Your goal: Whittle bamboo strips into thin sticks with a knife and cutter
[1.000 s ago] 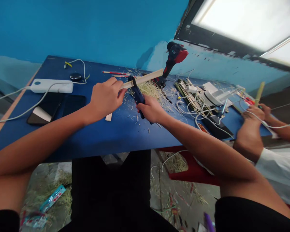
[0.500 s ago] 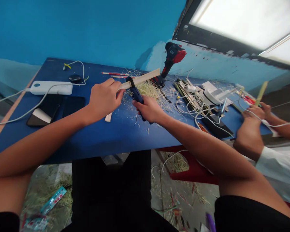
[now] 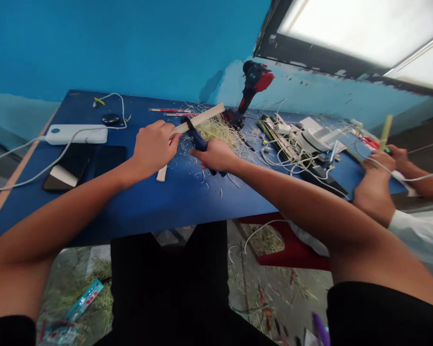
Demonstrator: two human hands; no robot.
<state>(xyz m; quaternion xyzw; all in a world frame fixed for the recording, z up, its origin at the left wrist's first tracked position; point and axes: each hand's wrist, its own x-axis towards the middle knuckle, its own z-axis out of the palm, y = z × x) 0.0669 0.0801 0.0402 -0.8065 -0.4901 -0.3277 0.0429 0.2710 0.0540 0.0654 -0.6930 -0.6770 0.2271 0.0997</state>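
My left hand (image 3: 155, 146) is closed around the near end of a pale bamboo strip (image 3: 205, 115), which slants up and away to the right. My right hand (image 3: 216, 156) grips a dark blue cutter (image 3: 197, 139), whose dark head crosses the strip just ahead of my left fingers. Its blade cannot be made out. Behind my right hand lies a heap of thin curly shavings (image 3: 220, 130). Another pale strip (image 3: 161, 173) lies on the table below my left hand, partly hidden by it.
On the blue table (image 3: 187, 206) are a white power bank (image 3: 75, 134), phones (image 3: 68, 166), red-and-white sticks (image 3: 169, 110), and a red-and-black drill (image 3: 254, 84) near the wall. Cables and bamboo pieces (image 3: 281, 139) clutter the right. Another person's hands (image 3: 380, 161) hold a strip at far right.
The strip has slid back toward me and left, with the cutter and my right hand shifting slightly left too. Both hands keep their hold. The view has tilted a little.
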